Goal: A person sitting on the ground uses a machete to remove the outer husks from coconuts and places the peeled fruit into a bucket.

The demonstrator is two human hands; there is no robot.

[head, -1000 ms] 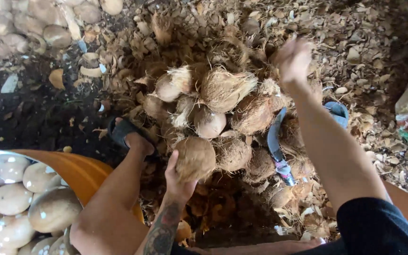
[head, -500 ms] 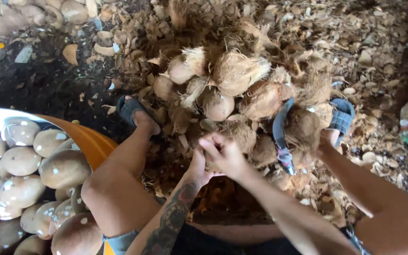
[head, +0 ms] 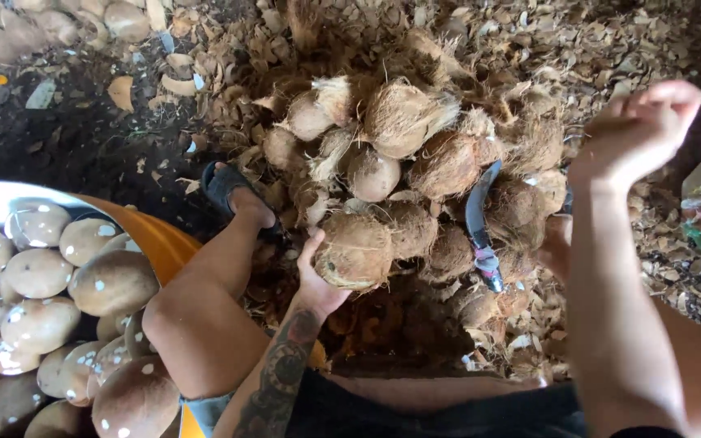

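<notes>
- Our left hand grips a husked coconut at centre frame, fingers wrapped round its left side, pressing it against the foot of the pile.
- Half a second ago both hands met on this coconut; now our right hand has swung up to the upper right of the frame, well clear of it. Its fingers are curled loosely and we see nothing in them (the palm side is turned away, so a small scrap of husk could hide there).
- That lift reads to us as a stripping motion just finished: the coconut looks mostly bare of fibre, with only short tufts left.
- A curved blade with a blue band stands among the nuts right of centre, just beside the held coconut and untouched.
- At lower left, an orange tub holds smooth peeled coconuts.
- Our sandalled foot rests left of the pile, on husk litter.
</notes>
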